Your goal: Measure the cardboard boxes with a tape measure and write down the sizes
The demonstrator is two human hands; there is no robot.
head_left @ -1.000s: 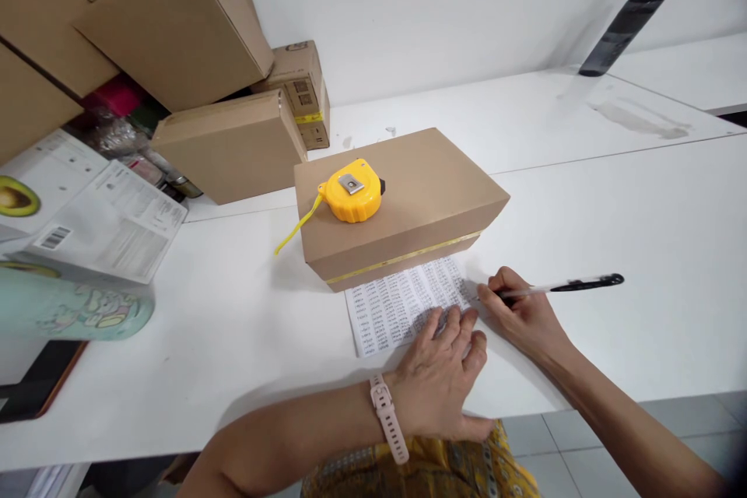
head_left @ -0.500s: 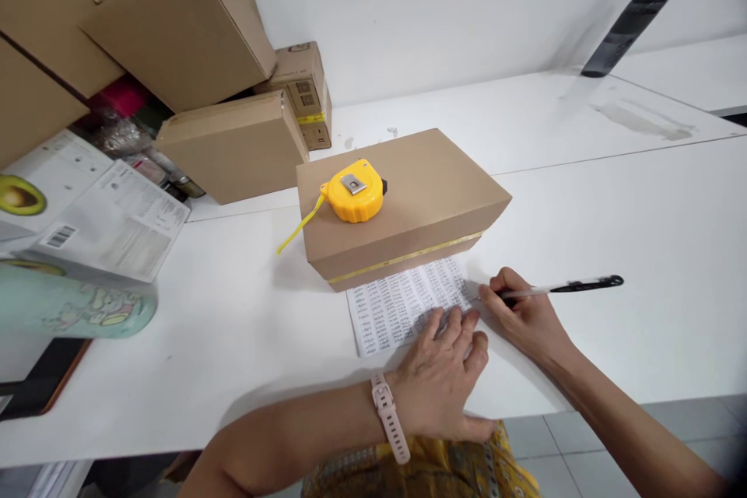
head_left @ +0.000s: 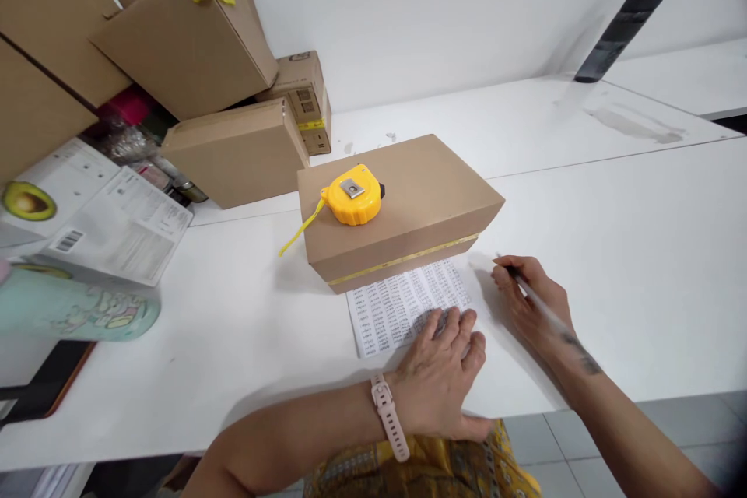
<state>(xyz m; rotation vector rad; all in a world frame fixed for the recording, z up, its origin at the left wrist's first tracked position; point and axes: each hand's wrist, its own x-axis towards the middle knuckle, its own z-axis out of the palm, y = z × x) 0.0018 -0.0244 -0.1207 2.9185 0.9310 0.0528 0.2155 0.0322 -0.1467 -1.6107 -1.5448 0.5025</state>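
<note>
My left hand [head_left: 440, 373] lies flat with its fingers on the lower right part of a white sheet of paper [head_left: 382, 319] covered in columns of small handwriting. A pale pink watch band circles that wrist. In my right hand [head_left: 534, 307] is a pen [head_left: 542, 307], blurred by motion, its tip lifted to the right of the paper. The paper's far edge runs under or behind a closed brown cardboard box [head_left: 420, 187] with yellow tape along its side. On top of the box rests a yellow tape measure [head_left: 354, 194] with a yellow strap.
Several cardboard boxes [head_left: 187, 39] are piled at the back left. Nearer stand a white carton with an avocado picture [head_left: 128, 226] and a mint-green bottle [head_left: 87, 307] lying at the left edge. A dark bottle [head_left: 624, 27] stands at the far right by the wall.
My right hand has moved a little right, away from the paper, and the pen has swung so its back end points down toward my wrist. My left hand stays in place.
</note>
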